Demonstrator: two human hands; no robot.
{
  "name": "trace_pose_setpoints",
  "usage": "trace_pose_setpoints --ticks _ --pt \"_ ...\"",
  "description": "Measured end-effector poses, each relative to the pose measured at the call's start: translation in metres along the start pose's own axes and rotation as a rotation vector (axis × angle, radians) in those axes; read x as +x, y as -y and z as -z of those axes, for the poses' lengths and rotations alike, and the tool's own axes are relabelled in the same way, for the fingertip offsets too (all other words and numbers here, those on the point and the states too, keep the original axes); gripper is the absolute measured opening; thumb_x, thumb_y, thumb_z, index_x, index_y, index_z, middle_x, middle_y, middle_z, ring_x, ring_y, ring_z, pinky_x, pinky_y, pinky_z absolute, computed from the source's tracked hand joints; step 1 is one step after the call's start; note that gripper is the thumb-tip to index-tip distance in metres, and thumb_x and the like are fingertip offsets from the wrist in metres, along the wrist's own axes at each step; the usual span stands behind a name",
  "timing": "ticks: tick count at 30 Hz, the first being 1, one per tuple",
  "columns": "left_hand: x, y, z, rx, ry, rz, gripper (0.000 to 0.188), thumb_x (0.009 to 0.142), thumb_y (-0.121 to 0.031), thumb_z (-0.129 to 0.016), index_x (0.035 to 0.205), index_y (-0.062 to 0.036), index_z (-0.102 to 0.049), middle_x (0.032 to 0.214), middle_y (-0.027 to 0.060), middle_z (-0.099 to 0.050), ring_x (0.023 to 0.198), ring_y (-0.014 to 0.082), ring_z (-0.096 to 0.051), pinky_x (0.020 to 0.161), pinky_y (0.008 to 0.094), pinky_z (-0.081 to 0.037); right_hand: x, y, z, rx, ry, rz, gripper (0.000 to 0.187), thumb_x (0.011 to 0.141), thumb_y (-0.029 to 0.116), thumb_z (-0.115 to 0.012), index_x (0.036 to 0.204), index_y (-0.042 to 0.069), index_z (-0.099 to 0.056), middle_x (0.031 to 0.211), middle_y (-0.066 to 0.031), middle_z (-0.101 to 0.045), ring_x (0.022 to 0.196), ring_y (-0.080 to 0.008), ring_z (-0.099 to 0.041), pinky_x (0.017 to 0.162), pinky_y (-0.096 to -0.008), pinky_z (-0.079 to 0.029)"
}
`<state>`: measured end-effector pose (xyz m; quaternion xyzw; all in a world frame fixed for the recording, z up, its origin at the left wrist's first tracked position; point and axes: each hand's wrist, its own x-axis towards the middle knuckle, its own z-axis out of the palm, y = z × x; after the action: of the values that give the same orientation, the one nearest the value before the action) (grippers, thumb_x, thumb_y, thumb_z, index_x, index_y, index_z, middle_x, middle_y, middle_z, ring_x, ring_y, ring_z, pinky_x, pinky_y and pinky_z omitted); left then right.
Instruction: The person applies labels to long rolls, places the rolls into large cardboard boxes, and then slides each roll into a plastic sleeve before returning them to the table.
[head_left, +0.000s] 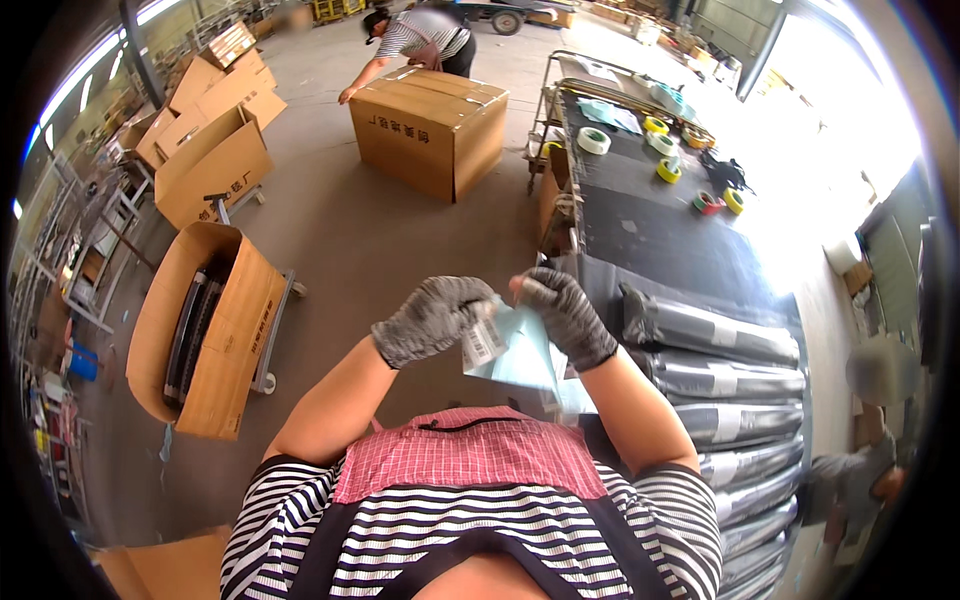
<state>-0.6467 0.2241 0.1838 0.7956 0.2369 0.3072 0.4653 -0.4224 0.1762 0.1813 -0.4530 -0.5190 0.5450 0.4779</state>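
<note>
Both my hands wear grey knitted gloves and are raised in front of my chest. My left hand (435,318) is closed in a pinch at the top of a white barcode label (483,343). Light blue label backing sheets (527,352) hang between the hands, and my right hand (568,315) grips their upper edge with closed fingers. A bare fingertip shows at the right glove's end. Whether the label is joined to the sheets behind it is hard to see. To the right, several long bundles wrapped in black plastic (715,330) lie side by side on a dark-topped table (640,225).
Tape rolls (593,141) lie across the table's far part. An open carton with dark long parts (250,345) rests on a wheeled cart at left. Ahead, a co-worker (425,38) bends over a large closed carton (420,135). Another person (850,490) is at the right edge.
</note>
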Motion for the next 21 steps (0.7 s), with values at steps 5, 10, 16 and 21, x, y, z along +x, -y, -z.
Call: trace_pose_setpoints --ticks 5,10,16,21 --pt "0.028 0.065 0.082 -0.067 -0.484 0.087 0.023 0.096 -0.021 -0.063 0.101 0.0014 -0.065 0.090 0.0041 -0.066 0.085 0.0121 -0.060 0.080 0.0281 -0.050 0.142 -0.013 0.036 -0.079 -0.218 0.067 0.020 0.096 0.024 -0.062 0.093 0.005 -0.067 0.079 0.0000 -0.062 0.072 -0.0090 -0.055 0.067 -0.0263 -0.046" --pt "0.073 0.143 0.162 -0.037 -0.800 0.158 0.025 0.095 -0.024 -0.064 0.103 0.0003 -0.067 0.094 0.0050 -0.067 0.086 0.0132 -0.060 0.079 0.0295 -0.050 0.248 -0.020 0.059 0.147 -0.392 0.103 0.027 0.094 0.035 -0.067 0.098 0.009 -0.064 0.083 0.0001 -0.059 0.074 -0.0108 -0.055 0.066 -0.0272 -0.046" --pt "0.109 0.281 0.289 -0.045 -0.795 0.274 0.030 0.094 -0.028 -0.067 0.104 0.0000 -0.067 0.095 0.0051 -0.067 0.085 0.0128 -0.060 0.078 0.0291 -0.050 0.299 -0.116 0.030 0.402 -0.357 -0.207 0.023 0.090 0.018 -0.067 0.109 0.006 -0.063 0.096 -0.0026 -0.064 0.087 -0.0139 -0.061 0.076 -0.0284 -0.052" --pt "0.193 0.351 0.361 -0.265 -0.676 0.286 0.025 0.097 -0.027 -0.064 0.103 -0.0032 -0.067 0.093 -0.0006 -0.066 0.082 0.0091 -0.058 0.075 0.0268 -0.050 0.295 -0.095 0.031 0.326 -0.104 -0.545 0.048 0.102 0.039 -0.053 0.133 0.003 -0.056 0.132 -0.0078 -0.060 0.121 -0.0159 -0.054 0.104 -0.0303 -0.043"
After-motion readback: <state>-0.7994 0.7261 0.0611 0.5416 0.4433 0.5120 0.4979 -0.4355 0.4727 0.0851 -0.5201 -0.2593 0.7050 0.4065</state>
